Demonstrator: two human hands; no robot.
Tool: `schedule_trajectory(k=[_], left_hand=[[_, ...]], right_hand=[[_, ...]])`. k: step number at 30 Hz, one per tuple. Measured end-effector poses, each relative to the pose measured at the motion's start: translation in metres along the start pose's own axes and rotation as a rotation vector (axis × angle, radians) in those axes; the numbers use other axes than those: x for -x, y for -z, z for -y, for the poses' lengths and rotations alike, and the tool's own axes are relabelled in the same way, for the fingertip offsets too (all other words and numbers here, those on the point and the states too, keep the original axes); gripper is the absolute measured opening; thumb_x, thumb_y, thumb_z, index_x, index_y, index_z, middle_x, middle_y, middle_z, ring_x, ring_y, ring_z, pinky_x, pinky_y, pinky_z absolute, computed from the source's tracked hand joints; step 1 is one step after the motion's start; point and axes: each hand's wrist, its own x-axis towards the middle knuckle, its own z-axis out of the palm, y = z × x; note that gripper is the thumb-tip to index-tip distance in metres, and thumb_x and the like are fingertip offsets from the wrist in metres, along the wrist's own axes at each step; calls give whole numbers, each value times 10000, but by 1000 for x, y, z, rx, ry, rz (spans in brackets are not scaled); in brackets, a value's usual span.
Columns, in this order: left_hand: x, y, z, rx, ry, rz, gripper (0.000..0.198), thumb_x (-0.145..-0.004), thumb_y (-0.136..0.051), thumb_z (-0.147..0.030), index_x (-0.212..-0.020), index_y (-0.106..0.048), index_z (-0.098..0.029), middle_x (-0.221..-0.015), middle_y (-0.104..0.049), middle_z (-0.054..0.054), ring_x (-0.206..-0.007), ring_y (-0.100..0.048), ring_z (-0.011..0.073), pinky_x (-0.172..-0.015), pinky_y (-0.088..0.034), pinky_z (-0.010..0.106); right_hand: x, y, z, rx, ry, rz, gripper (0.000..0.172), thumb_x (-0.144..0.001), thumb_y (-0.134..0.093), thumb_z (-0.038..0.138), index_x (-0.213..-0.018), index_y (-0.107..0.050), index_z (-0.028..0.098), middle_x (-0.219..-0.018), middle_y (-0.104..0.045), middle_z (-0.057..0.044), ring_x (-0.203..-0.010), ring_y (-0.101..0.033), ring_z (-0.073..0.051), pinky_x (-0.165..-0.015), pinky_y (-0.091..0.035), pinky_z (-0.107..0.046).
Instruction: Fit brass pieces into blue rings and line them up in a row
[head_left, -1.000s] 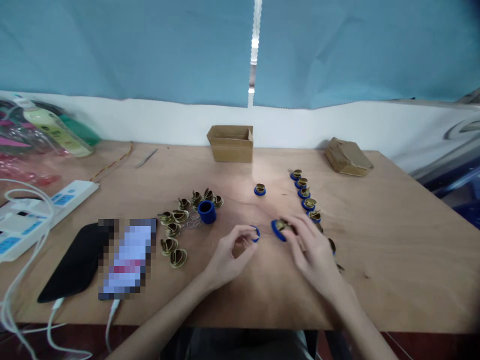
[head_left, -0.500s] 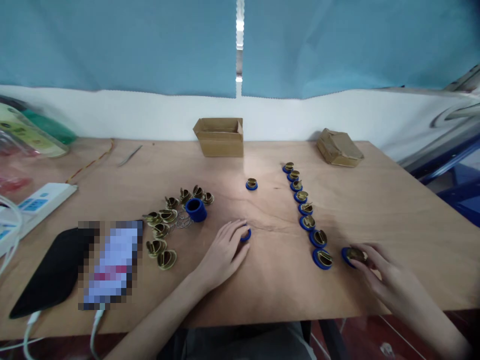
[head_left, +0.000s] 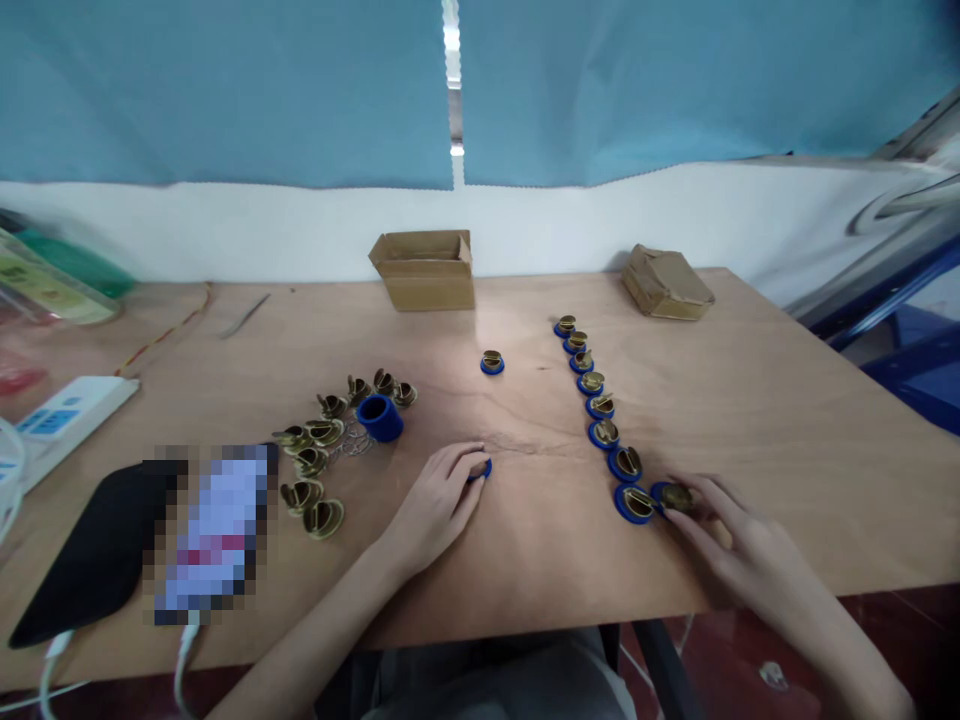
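My left hand rests on the wooden table, fingers curled over a small blue ring. My right hand lies near the front right edge, its fingertips holding a blue ring with a brass piece. That piece sits at the near end of a row of several blue-and-brass pieces. One more such piece stands alone mid-table. A cluster of loose brass pieces and a blue cylinder lie left of my left hand.
An open cardboard box and a flattened one stand at the back. A phone on a black pouch lies front left with cables. A power strip and tweezers are further left.
My right hand carried a blue-and-brass piece from mid-table out to the right, then set it against the near end of the row. My left hand lowered onto the table with its blue ring.
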Motion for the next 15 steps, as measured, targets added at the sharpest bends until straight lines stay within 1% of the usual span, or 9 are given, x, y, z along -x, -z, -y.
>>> schedule_trajectory(k=[3, 6, 7, 9, 11, 12, 13, 14, 15], left_hand=[[0, 0, 0, 7, -1, -2, 230, -991, -531, -203, -1219, -553, -219, -1263, -624, 102, -1190, -597, 249, -1027, -508, 449], [2, 0, -1, 14, -9, -22, 243, -978, -575, -242, -1221, -572, -232, -1226, -649, 89, -1152, -619, 253, -1002, -524, 448], [2, 0, -1, 18, -16, -36, 254, -972, -591, -257, -1224, -577, -236, -1213, -655, 87, -1140, -626, 255, -993, -531, 448], [3, 0, -2, 25, -41, -64, 287, -958, -622, -287, -1238, -576, -239, -1188, -660, 89, -1121, -636, 258, -975, -544, 440], [3, 3, -5, 20, -88, -92, 320, -945, -646, -310, -1247, -570, -235, -1163, -663, 90, -1097, -645, 254, -952, -559, 420], [3, 6, -6, 9, -117, -108, 326, -941, -654, -311, -1245, -570, -230, -1155, -664, 92, -1086, -648, 251, -942, -564, 408], [2, 10, -7, -12, -149, -126, 324, -937, -660, -306, -1239, -574, -225, -1153, -667, 94, -1078, -651, 250, -937, -567, 399], [2, 14, -8, -40, -180, -150, 318, -934, -665, -297, -1232, -581, -221, -1154, -670, 97, -1073, -653, 249, -937, -566, 394], [1, 20, -8, -72, -208, -178, 316, -931, -670, -287, -1228, -589, -220, -1157, -675, 100, -1067, -656, 250, -938, -565, 390]], right_hand=[[2, 1, 0, -33, -15, 10, 382, -951, -494, 528, -1120, -636, 217, -933, -758, -92, -744, -753, -258, -635, -602, -364], [4, 5, -1, -46, -10, 5, 404, -960, -476, 546, -1141, -633, 221, -969, -776, -98, -798, -767, -274, -651, -610, -364], [4, 8, 0, -25, -17, -7, 418, -960, -467, 558, -1139, -636, 220, -976, -779, -104, -784, -769, -281, -625, -605, -365], [5, 14, 6, 58, -44, -51, 463, -956, -446, 589, -1147, -638, 213, -935, -782, -110, -634, -751, -279, -510, -564, -356], [4, 22, 21, 140, -47, -118, 492, -958, -422, 611, -1148, -641, 213, -866, -777, -100, -421, -667, -235, -390, -482, -335], [3, 24, 32, 159, -26, -151, 484, -963, -415, 608, -1137, -645, 220, -850, -773, -93, -357, -623, -210, -356, -448, -324], [1, 26, 45, 154, 11, -190, 464, -975, -401, 594, -1119, -649, 229, -850, -770, -88, -344, -613, -197, -339, -429, -314], [-1, 26, 60, 142, 55, -223, 426, -995, -386, 557, -1103, -651, 241, -862, -769, -86, -367, -629, -195, -352, -442, -310], [-3, 24, 75, 121, 116, -230, 379, -1012, -381, 504, -1094, -651, 250, -908, -771, -92, -458, -684, -211, -401, -483, -313]])
